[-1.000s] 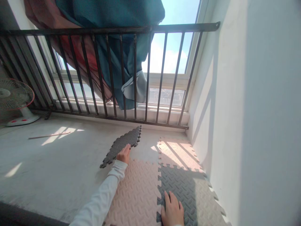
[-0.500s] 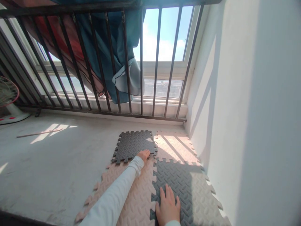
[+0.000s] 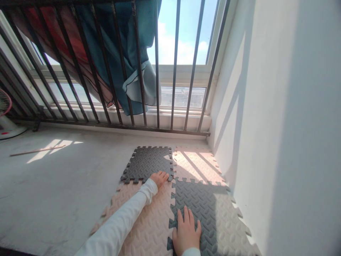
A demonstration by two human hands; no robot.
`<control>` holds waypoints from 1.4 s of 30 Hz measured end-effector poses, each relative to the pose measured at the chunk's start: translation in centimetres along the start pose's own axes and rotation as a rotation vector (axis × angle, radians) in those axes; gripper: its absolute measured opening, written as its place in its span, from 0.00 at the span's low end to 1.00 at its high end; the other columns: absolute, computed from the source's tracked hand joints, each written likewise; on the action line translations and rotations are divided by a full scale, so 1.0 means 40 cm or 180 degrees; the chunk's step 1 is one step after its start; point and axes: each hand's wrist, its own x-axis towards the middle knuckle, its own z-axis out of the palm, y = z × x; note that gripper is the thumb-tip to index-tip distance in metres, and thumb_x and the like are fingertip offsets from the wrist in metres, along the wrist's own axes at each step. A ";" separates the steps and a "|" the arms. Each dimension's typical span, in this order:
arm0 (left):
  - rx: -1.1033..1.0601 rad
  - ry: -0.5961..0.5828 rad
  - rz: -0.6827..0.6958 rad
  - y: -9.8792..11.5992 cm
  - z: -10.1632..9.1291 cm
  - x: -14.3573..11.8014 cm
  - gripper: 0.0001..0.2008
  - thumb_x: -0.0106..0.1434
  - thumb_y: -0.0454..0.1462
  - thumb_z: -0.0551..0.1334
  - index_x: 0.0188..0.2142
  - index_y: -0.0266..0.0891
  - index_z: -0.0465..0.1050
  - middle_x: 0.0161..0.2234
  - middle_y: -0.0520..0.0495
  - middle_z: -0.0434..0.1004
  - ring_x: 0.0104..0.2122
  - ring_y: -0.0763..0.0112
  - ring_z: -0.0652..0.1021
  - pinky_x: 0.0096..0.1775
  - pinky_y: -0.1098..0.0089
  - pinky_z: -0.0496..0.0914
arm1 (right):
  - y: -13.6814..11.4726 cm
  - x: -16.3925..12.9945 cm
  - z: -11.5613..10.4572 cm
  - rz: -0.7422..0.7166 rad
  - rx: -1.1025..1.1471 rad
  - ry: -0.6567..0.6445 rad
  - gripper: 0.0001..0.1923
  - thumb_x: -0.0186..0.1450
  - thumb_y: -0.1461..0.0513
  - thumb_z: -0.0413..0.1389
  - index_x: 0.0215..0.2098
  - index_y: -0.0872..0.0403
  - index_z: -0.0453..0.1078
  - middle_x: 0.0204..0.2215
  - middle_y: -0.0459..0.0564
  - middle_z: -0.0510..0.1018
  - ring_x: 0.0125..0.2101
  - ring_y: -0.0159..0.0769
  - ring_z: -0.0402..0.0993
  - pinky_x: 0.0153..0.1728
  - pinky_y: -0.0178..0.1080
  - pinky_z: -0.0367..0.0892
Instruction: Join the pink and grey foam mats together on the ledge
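My left hand (image 3: 160,179) is at the near right corner of a dark grey foam puzzle tile (image 3: 150,163), its fingers close together over the edge and its thumb hidden. That tile borders a pink foam tile (image 3: 149,220) on its near side and a smaller-looking sunlit pink tile (image 3: 195,161) on its right. Whether the teeth are locked cannot be made out. My right hand (image 3: 188,227) lies flat with spread fingers on the nearer grey foam tile (image 3: 210,209), close to its toothed left edge.
A white wall (image 3: 266,124) rises along the right side of the tiles. Beyond them stands a dark metal railing (image 3: 157,130) with draped cloth (image 3: 117,53) behind it. At left, a thin stick (image 3: 37,150) and a fan (image 3: 7,124) are on the pale floor (image 3: 58,192).
The far grey tile has turned slightly and shifted left and toward me, its right edge drawing off the sunlit pink tile. My left hand moved with it. The view has shifted a little.
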 end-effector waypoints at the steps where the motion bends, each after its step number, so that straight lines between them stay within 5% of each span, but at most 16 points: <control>1: 0.0105 0.0058 -0.0241 0.005 -0.008 0.006 0.14 0.56 0.30 0.52 0.42 0.35 0.66 0.37 0.40 0.71 0.39 0.62 0.70 0.36 0.64 0.66 | 0.000 0.000 0.001 0.0004 0.0003 0.0012 0.30 0.50 0.62 0.44 0.52 0.48 0.58 0.56 0.47 0.54 0.56 0.40 0.48 0.51 0.55 0.44; 7: 0.0100 -0.0230 -0.1442 -0.001 -0.040 0.052 0.13 0.57 0.29 0.49 0.38 0.31 0.68 0.38 0.38 0.67 0.31 0.64 0.73 0.29 0.67 0.66 | -0.001 -0.003 0.002 0.0009 -0.0009 0.0063 0.30 0.50 0.62 0.44 0.52 0.48 0.59 0.56 0.48 0.54 0.56 0.40 0.49 0.51 0.55 0.43; 11: 0.0014 0.0080 -0.1753 -0.020 -0.067 0.068 0.13 0.59 0.33 0.48 0.40 0.36 0.67 0.40 0.43 0.65 0.30 0.68 0.74 0.29 0.70 0.66 | -0.003 -0.003 0.003 0.0009 -0.0032 0.0029 0.31 0.50 0.63 0.44 0.53 0.48 0.58 0.56 0.47 0.54 0.56 0.41 0.48 0.51 0.55 0.43; 15: -0.0009 0.0140 -0.1377 -0.011 -0.078 0.066 0.15 0.59 0.33 0.46 0.42 0.37 0.66 0.40 0.42 0.66 0.31 0.69 0.74 0.30 0.72 0.68 | -0.004 -0.003 0.005 -0.0006 -0.0038 0.0042 0.31 0.50 0.64 0.43 0.53 0.48 0.57 0.57 0.48 0.53 0.56 0.42 0.47 0.51 0.56 0.43; 24: 0.0110 -0.0712 -0.0832 0.041 -0.028 0.071 0.15 0.56 0.26 0.47 0.39 0.29 0.67 0.37 0.37 0.66 0.30 0.63 0.75 0.29 0.66 0.69 | -0.001 -0.002 0.011 -0.0022 -0.0018 0.0104 0.30 0.51 0.64 0.43 0.53 0.48 0.58 0.56 0.49 0.54 0.56 0.42 0.48 0.51 0.56 0.42; 42: 0.0188 -0.0781 -0.0764 0.082 -0.117 0.147 0.15 0.54 0.23 0.48 0.35 0.25 0.72 0.36 0.34 0.66 0.35 0.60 0.73 0.32 0.63 0.68 | 0.000 -0.006 0.002 -0.0013 0.0085 0.0082 0.29 0.51 0.63 0.44 0.53 0.48 0.58 0.57 0.49 0.54 0.56 0.42 0.47 0.52 0.55 0.41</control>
